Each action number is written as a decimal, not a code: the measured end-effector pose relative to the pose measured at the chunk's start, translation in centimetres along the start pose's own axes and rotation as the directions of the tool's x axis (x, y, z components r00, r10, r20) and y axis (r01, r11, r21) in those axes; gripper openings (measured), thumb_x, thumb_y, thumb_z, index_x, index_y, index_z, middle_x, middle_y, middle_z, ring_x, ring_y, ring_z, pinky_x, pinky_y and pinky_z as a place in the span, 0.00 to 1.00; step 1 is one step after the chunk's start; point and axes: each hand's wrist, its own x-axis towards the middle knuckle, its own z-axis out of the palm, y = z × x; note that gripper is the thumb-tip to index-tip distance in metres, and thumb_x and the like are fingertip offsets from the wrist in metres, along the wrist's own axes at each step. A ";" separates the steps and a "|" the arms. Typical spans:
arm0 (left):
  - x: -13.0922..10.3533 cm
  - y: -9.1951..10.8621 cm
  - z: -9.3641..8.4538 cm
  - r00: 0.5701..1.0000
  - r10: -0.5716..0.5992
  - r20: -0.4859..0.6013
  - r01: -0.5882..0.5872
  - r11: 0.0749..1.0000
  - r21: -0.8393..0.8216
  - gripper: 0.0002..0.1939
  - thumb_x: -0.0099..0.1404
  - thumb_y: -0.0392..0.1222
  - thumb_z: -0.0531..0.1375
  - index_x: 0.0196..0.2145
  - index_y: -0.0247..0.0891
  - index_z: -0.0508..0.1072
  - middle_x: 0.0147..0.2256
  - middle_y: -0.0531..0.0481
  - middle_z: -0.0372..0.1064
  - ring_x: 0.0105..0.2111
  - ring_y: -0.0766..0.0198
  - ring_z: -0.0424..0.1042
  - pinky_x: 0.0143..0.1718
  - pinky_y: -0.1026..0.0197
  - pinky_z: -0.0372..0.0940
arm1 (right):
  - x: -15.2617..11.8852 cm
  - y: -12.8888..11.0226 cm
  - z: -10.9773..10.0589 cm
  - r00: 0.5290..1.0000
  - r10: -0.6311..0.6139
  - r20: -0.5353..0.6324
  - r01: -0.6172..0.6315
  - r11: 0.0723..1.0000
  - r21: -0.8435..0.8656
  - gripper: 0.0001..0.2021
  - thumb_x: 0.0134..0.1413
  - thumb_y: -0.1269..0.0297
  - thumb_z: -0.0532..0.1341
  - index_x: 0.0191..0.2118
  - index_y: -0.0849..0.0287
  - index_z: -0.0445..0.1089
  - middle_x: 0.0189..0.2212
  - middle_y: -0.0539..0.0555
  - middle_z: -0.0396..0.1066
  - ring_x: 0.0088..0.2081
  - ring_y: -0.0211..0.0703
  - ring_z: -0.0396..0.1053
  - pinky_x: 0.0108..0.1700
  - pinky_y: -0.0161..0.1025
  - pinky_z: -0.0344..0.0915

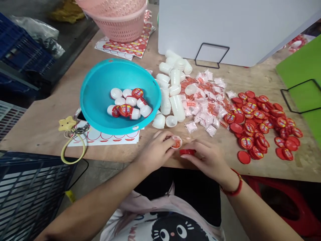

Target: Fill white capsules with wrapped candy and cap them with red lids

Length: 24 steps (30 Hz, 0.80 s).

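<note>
Near the table's front edge, my left hand [156,149] is closed around a small white plastic cup [176,142] with something orange-red inside. Close on its right, my right hand [207,155] pinches a red lid [187,152] by its rim; lid and cup are apart. Beyond my hands lie loose white cups [177,107], some nested in stacks, and small clear-and-pink packets [204,113] with orange-red ones among them. To the right spreads a heap of red lids [259,124], many bearing colourful labels. A turquoise basin [100,83] at left holds several white cups capped with red lids [125,109].
A key ring with a yellow strap [72,150] and printed sheets [100,138] lie by the basin. Pink baskets [120,26] stand at the back. A white panel [220,26] and a green panel [303,70] border the far side. A dark blue crate [27,194] sits lower left.
</note>
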 end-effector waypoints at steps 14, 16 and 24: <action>0.2 -0.4 0.1 1.000 -0.002 -0.010 0.002 1.000 -0.025 0.13 0.65 0.31 0.64 0.46 0.42 0.73 0.47 0.48 0.72 0.50 0.56 0.70 0.55 0.53 0.67 | 1.1 -0.5 2.8 0.981 -0.086 -0.173 0.094 0.995 0.038 0.07 0.63 0.69 0.65 0.46 0.52 0.74 0.40 0.54 0.75 0.42 0.44 0.74 0.45 0.42 0.73; 0.1 -0.4 0.1 1.000 -0.009 -0.024 0.008 0.999 -0.053 0.14 0.65 0.32 0.64 0.47 0.41 0.71 0.45 0.48 0.73 0.49 0.55 0.71 0.53 0.53 0.67 | 1.3 -0.2 3.2 0.977 -0.040 -0.210 0.052 0.997 0.051 0.06 0.62 0.68 0.65 0.45 0.52 0.74 0.39 0.54 0.76 0.41 0.45 0.74 0.43 0.43 0.73; 0.0 -0.4 0.3 0.997 -0.031 -0.075 0.021 0.991 -0.134 0.31 0.62 0.29 0.66 0.59 0.44 0.61 0.51 0.46 0.73 0.54 0.52 0.71 0.54 0.51 0.68 | 1.6 0.8 3.7 0.973 0.091 -0.211 -0.015 0.942 0.335 0.04 0.64 0.65 0.64 0.43 0.54 0.73 0.39 0.54 0.76 0.42 0.46 0.74 0.47 0.46 0.71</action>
